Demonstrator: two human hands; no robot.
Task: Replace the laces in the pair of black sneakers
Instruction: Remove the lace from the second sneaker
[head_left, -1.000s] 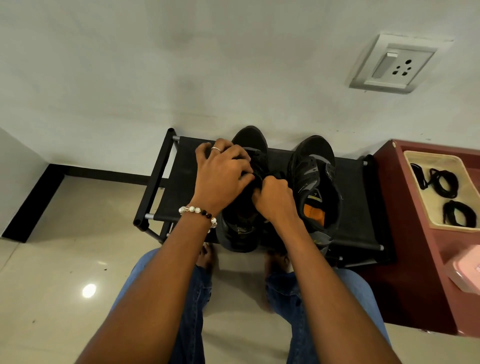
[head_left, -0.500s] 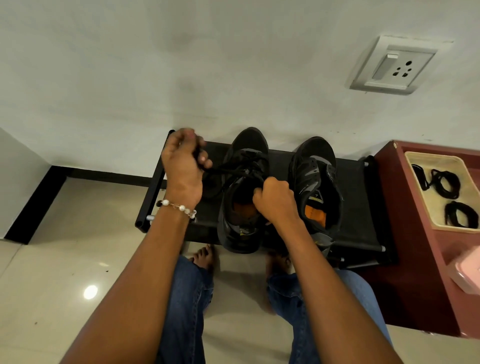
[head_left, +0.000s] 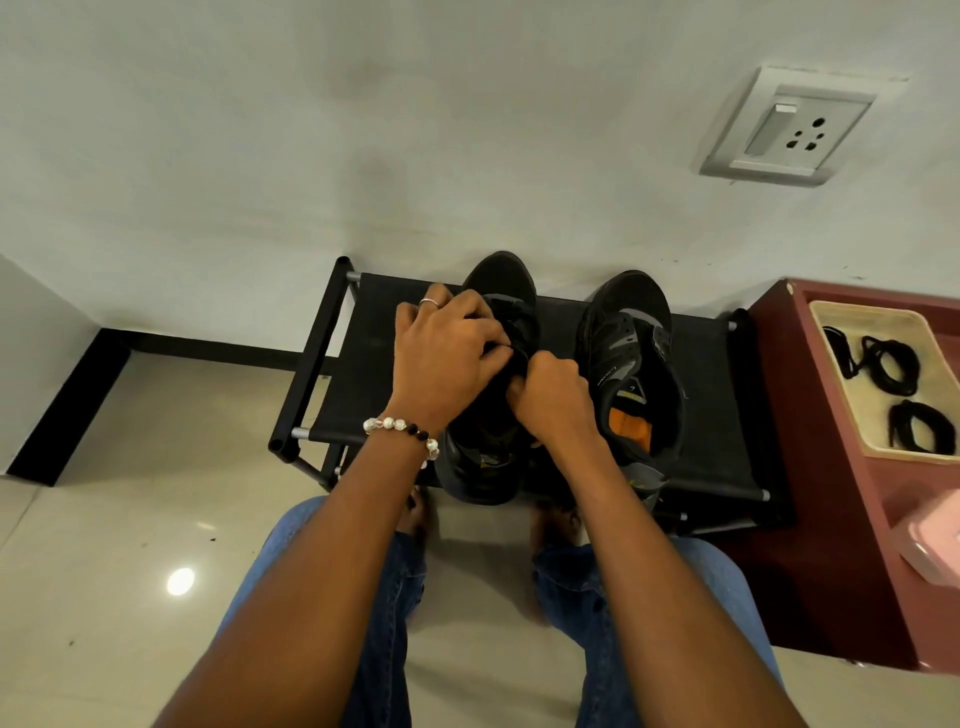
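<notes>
Two black sneakers stand side by side on a low black rack (head_left: 363, 384), toes toward the wall. My left hand (head_left: 447, 358) lies over the lacing of the left sneaker (head_left: 498, 280), fingers pinched on its black lace. Just right of it, my right hand (head_left: 553, 400) is fisted on the same shoe's lacing near the tongue. Both hands cover most of that shoe's eyelets. The right sneaker (head_left: 631, 364) stands untouched, its orange insole showing.
A dark red cabinet (head_left: 810, 519) stands to the right. On it sits a beige tray (head_left: 841, 395) with coiled black laces (head_left: 891, 364), and a pink box (head_left: 935, 540) lies at the frame edge. My knees and bare feet are below the rack. A wall socket (head_left: 789, 130) is above.
Half a second ago my left hand was out to the left, pulling the lace taut. It has come back onto the left sneaker's lacing. My right hand stayed in place.
</notes>
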